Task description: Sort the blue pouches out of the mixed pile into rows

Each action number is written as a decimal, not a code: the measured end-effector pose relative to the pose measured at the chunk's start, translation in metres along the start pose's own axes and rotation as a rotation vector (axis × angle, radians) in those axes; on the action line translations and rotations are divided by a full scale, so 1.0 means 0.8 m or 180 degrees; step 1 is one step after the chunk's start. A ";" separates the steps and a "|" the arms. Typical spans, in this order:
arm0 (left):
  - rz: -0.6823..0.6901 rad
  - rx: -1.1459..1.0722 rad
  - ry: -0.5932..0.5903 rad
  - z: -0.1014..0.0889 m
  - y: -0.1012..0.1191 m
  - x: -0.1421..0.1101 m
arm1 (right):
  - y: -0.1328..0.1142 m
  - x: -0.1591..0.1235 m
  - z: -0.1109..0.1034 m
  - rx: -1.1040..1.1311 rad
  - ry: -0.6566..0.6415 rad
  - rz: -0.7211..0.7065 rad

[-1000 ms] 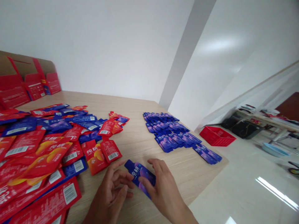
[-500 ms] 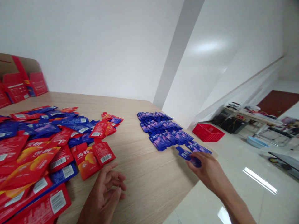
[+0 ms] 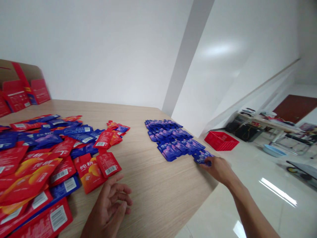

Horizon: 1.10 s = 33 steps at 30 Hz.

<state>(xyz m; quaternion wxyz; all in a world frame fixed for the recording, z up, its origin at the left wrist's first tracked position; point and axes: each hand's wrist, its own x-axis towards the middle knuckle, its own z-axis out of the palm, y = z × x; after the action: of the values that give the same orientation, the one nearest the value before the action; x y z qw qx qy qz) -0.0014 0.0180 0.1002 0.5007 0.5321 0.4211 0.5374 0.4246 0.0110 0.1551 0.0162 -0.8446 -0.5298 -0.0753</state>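
Observation:
My right hand (image 3: 215,168) is at the table's right edge, its fingers closed on a blue pouch (image 3: 201,156) at the front end of the overlapping blue pouches. Behind it, blue pouches (image 3: 170,149) lie in several overlapped rows. My left hand (image 3: 110,201) hovers over the table with fingers loosely curled and apart, nothing in it. Nearest to it are a red pouch (image 3: 109,164) with a barcode and an orange-red pouch (image 3: 88,173). A mixed heap of red and blue pouches (image 3: 32,178) spreads across the left side. My fingers partly hide the held pouch.
Red cardboard boxes (image 3: 24,89) stand at the back left against the wall. Past the table's right edge, a red crate (image 3: 220,140) and a light-blue basin (image 3: 274,150) sit on the shiny floor. Farther off is a cluttered table (image 3: 269,122).
My right hand has moved slightly right and up, bringing the blue pouch from in front of the row onto its front end. My left hand has barely moved.

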 end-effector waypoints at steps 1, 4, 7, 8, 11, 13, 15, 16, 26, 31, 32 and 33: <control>-0.0006 -0.0009 -0.0003 0.000 0.000 0.000 | -0.001 0.001 0.002 0.0006 0.0000 0.0011; -0.0040 -0.0057 -0.0022 -0.001 -0.003 0.001 | -0.001 0.001 0.007 0.0036 -0.0012 0.0033; -0.0076 -0.0118 -0.0044 -0.002 -0.005 0.002 | 0.002 0.000 0.007 0.0044 0.0000 0.0033; -0.0086 -0.0127 -0.0042 -0.002 -0.005 0.002 | 0.003 0.000 0.006 0.0035 0.0017 0.0021; -0.0098 -0.0126 -0.0020 -0.002 -0.005 0.002 | 0.005 0.004 0.002 -0.0024 0.0085 -0.0049; -0.0099 -0.0146 0.0000 -0.002 -0.005 0.002 | 0.004 0.009 0.003 -0.0071 0.0126 -0.0108; -0.0091 -0.0174 0.0005 -0.002 -0.007 0.002 | 0.002 0.014 0.005 -0.0095 0.0176 -0.0162; -0.0082 -0.0171 -0.0001 -0.002 -0.007 0.002 | 0.001 0.015 0.007 -0.0091 0.0205 -0.0187; -0.0060 -0.0150 -0.0071 -0.004 -0.011 0.002 | 0.007 0.008 0.019 0.0315 0.0368 -0.0294; -0.0061 -0.0143 -0.0056 -0.004 -0.012 0.003 | 0.008 0.005 0.023 0.0547 0.0353 -0.0348; -0.0068 -0.0149 -0.0041 -0.004 -0.012 0.003 | 0.009 0.004 0.025 0.0589 0.0339 -0.0357; -0.0069 -0.0158 -0.0029 -0.004 -0.012 0.003 | 0.009 0.003 0.027 0.0626 0.0329 -0.0361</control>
<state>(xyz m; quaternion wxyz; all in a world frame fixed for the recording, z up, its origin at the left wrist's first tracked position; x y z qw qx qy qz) -0.0033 0.0223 0.0906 0.5214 0.5174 0.4112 0.5398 0.4347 0.0125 0.1346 0.1220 -0.8026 -0.5800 -0.0671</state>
